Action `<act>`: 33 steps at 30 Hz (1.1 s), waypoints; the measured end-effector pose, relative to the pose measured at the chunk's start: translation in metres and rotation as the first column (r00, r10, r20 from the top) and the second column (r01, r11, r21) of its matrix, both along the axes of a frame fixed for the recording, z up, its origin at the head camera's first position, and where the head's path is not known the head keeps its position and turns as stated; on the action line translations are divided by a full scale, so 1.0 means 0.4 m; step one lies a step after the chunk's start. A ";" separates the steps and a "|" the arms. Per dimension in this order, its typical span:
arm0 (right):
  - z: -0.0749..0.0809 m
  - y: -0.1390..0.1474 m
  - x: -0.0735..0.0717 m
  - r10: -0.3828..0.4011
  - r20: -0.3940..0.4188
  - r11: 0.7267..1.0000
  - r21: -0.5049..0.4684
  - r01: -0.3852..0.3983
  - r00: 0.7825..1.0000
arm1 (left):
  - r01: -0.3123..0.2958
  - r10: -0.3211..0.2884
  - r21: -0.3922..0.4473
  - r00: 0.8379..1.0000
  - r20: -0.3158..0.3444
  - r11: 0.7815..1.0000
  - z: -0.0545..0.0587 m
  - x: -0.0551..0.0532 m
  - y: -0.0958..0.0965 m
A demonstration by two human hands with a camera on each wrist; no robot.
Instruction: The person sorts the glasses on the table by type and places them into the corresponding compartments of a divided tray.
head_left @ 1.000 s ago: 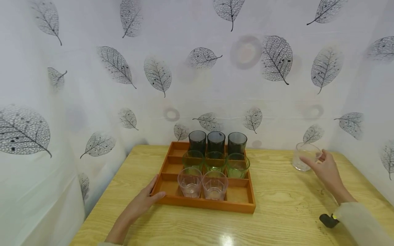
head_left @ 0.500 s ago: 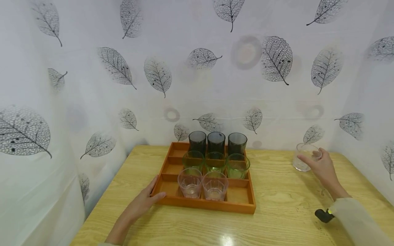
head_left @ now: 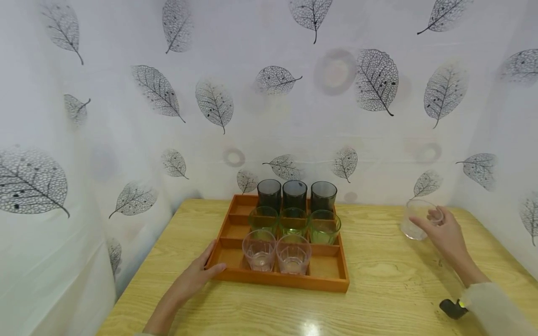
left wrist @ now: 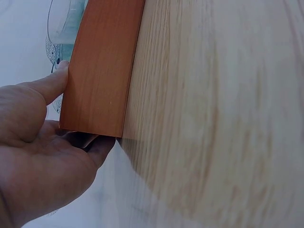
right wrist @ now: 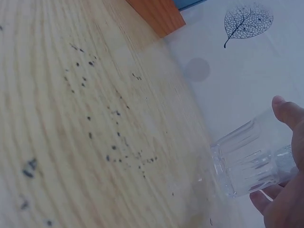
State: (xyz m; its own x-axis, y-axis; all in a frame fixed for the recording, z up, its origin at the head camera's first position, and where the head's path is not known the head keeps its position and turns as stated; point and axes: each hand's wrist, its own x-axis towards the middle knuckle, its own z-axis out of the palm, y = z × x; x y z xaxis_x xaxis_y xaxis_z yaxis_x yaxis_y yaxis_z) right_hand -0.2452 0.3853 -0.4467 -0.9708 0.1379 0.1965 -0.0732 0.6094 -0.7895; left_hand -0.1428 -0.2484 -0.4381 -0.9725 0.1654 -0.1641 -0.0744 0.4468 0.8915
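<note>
My left hand (head_left: 193,277) holds the front left corner of a brown wooden tray (head_left: 277,280); in the left wrist view the thumb touches the top rim and the fingers lie around the corner (left wrist: 97,90). Far to the right, my right hand (head_left: 449,235) grips a clear drinking glass (head_left: 414,228) by its side, thumb and fingers on opposite sides. The right wrist view shows this glass (right wrist: 249,156) with its base close to the table; whether they touch I cannot tell. In the tray's front row stand two clear glasses (head_left: 259,252), (head_left: 293,254).
Three green glasses (head_left: 324,228) fill part of the tray's middle row, and three dark grey glasses (head_left: 323,196) stand behind them. The tray rests on a wood-grain table (head_left: 378,275). A leaf-patterned white curtain (head_left: 290,126) hangs behind and at the sides.
My right hand and the clear glass have shifted slightly toward me over the last half second. The left hand and the tray stay in place.
</note>
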 end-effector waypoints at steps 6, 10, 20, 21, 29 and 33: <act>0.018 -0.007 0.051 0.046 0.004 0.999 -0.004 -0.046 0.999 | -0.005 0.005 -0.009 1.000 -0.002 1.000 0.001 0.000 0.001; 0.031 -0.014 0.087 0.078 -0.004 0.997 0.029 -0.078 0.997 | -0.004 0.004 -0.014 1.000 -0.002 1.000 -0.001 0.000 0.001; 0.060 -0.054 0.166 0.138 -0.073 0.989 0.057 -0.134 0.988 | -0.002 0.002 -0.021 1.000 0.001 1.000 -0.005 -0.002 -0.003; 0.062 -0.059 0.173 0.150 -0.077 0.988 0.051 -0.146 0.986 | -0.002 0.002 -0.019 1.000 0.003 1.000 -0.006 -0.001 -0.003; 0.076 -0.103 0.220 0.218 -0.078 0.976 0.031 -0.216 0.973 | -0.008 0.008 -0.016 1.000 0.012 1.000 -0.006 0.000 -0.002; 0.081 -0.128 0.243 0.229 -0.057 0.973 0.053 -0.226 0.972 | -0.011 0.011 -0.016 1.000 0.017 1.000 -0.004 0.001 -0.001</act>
